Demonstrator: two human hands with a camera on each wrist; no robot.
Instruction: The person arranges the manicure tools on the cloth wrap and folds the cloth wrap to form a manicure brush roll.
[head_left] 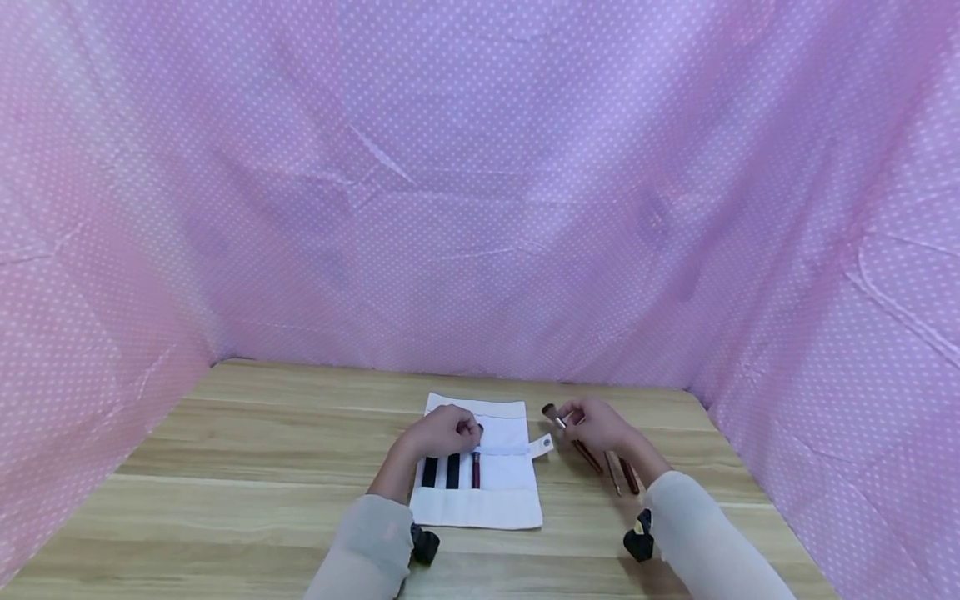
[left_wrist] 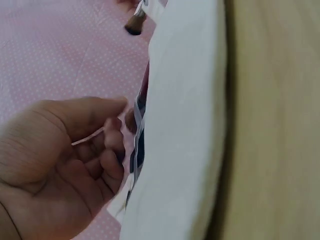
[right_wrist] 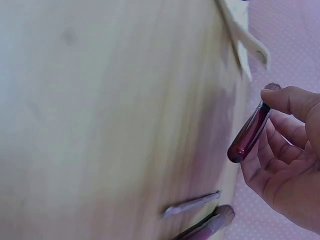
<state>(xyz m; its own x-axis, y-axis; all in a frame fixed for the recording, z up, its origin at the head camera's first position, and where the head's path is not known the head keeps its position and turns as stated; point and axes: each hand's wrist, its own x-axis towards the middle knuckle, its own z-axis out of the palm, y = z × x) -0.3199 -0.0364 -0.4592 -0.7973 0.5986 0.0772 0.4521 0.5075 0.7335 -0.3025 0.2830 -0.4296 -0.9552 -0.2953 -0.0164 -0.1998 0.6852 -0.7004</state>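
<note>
A white fabric brush roll (head_left: 480,508) lies unfolded on the table, with a snap strap (head_left: 542,446) on its right side. One makeup brush with a dark red handle (head_left: 476,473) sits in the roll, bristles toward the far side. My left hand (head_left: 446,429) hovers over the roll with loosely curled fingers close to that brush's bristles (left_wrist: 131,121); no grip on it shows. Right of the roll, my right hand (head_left: 596,423) pinches another makeup brush (right_wrist: 251,131) near its ferrule. Its bristles (head_left: 550,410) point toward the roll.
Beneath my right forearm lie a slim tool (head_left: 612,473) and a thicker red-handled brush (head_left: 628,475). Two black strips (head_left: 453,472) show on the roll's left half. A pink dotted curtain (head_left: 480,250) surrounds the wooden table (head_left: 247,467) at the back and sides.
</note>
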